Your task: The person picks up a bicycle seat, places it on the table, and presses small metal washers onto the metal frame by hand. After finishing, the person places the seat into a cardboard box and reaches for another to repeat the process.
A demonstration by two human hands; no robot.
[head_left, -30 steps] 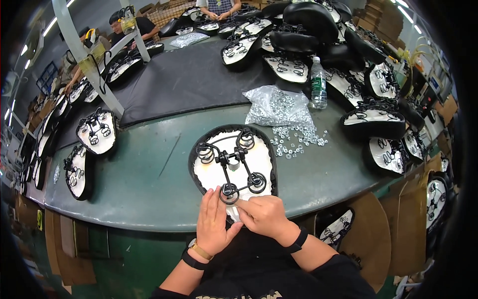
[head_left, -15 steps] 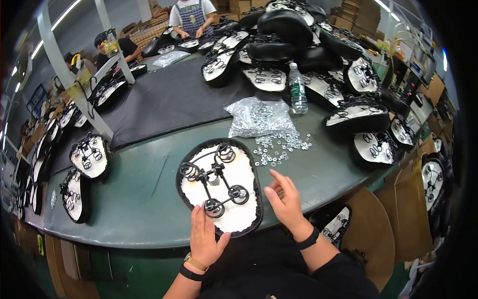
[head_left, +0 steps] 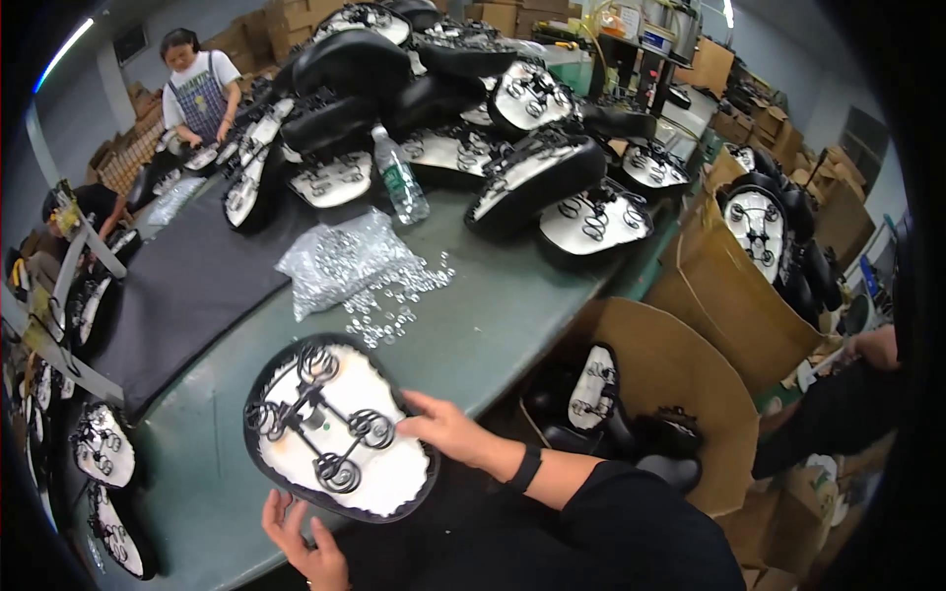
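Note:
A bicycle saddle (head_left: 379, 478) lies upside down before me at the table's near edge. It has a black rim, a white underside, and a black wire frame (head_left: 330, 424) with coil springs. My right hand (head_left: 443, 428) grips its right edge, the thumb over the white underside beside a spring and the other fingers along the rim, partly hidden. Just below the saddle's lower left rim is my left hand (head_left: 305, 542), open with its fingers apart and holding nothing. Beyond the saddle, loose metal nuts (head_left: 394, 305) are scattered beside a clear plastic bag of nuts (head_left: 345, 261).
A water bottle (head_left: 399, 177) stands behind the bag, before a high pile of saddles (head_left: 345, 69). More saddles (head_left: 103, 448) lie at the left. Cardboard boxes (head_left: 729, 281) with saddles stand at my right. Across the table a person (head_left: 202, 94) works; another person's arm (head_left: 872, 350) shows far right.
My view has swung to the right. My right hand has come onto the saddle's right edge, while my left hand has left its surface and moved below the lower left rim.

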